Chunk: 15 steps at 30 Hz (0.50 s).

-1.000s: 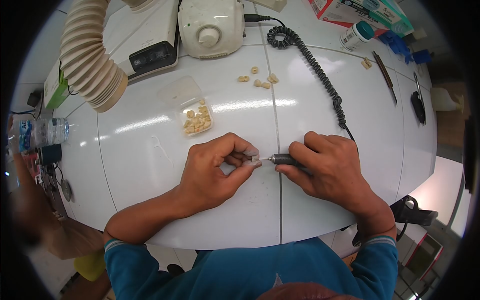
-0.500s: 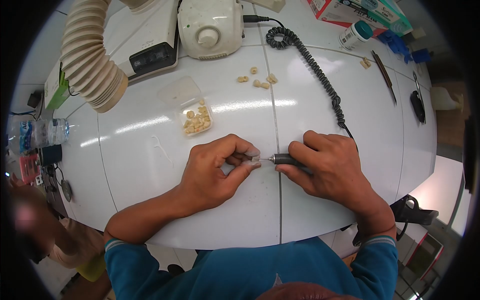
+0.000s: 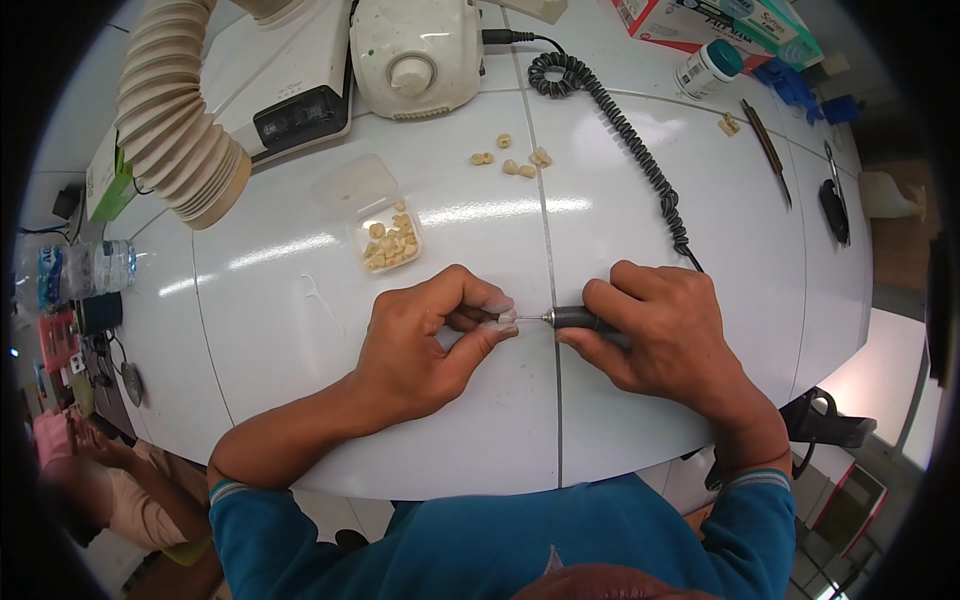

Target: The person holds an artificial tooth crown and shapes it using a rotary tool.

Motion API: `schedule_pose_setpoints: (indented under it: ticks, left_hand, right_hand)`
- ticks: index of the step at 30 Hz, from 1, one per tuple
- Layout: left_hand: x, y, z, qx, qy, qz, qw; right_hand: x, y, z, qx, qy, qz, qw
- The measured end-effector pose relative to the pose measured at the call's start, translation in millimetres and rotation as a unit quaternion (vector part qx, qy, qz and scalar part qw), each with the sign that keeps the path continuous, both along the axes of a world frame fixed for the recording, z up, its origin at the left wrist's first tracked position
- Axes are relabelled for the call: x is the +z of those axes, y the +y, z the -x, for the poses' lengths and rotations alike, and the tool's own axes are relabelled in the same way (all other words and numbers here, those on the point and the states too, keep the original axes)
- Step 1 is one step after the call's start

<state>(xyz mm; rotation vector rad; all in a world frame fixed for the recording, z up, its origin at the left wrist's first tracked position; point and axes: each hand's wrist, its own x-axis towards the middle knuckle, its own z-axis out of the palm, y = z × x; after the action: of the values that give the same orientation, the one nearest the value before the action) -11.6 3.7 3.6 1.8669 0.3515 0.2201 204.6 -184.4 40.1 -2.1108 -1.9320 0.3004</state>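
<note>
Near the middle of the white table (image 3: 480, 430), my left hand (image 3: 430, 345) pinches a small pale tooth-like piece (image 3: 507, 317) between dusty fingertips. My right hand (image 3: 650, 330) is wrapped round a dark rotary handpiece (image 3: 575, 318), whose thin metal bit points left and reaches the piece. Whether the bit touches it is too small to tell. Above my left hand stands an open clear plastic box (image 3: 392, 238) holding several yellowish tooth-like pieces. More such pieces (image 3: 512, 167) lie loose on the table beyond my hands.
A ribbed hose (image 3: 170, 110) hangs at the upper left. A white control unit (image 3: 415, 55) connects to a coiled black cable (image 3: 640, 140). A white bottle (image 3: 708, 70), a pointed tool (image 3: 768, 153) and boxes lie at the upper right. Another person (image 3: 130, 480) is at the lower left.
My left hand has shifted slightly left and the handpiece slightly right, so more of the bit shows. The other person at the lower left has changed posture, with the hands now raised together.
</note>
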Motion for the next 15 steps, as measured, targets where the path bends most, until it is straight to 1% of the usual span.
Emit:
schedule_pose_setpoints:
  ticks: [8,15]
  left_hand:
    - [-0.5,0.1,0.6,-0.001,-0.004,0.014,1.000]
    - [1.6,0.8,0.3,-0.012,0.002,0.001,1.000]
  right_hand:
    - [-0.2,-0.1,0.6,-0.002,-0.005,-0.001,1.000]
    - [0.2,-0.6,1.0,-0.004,-0.007,0.004,1.000]
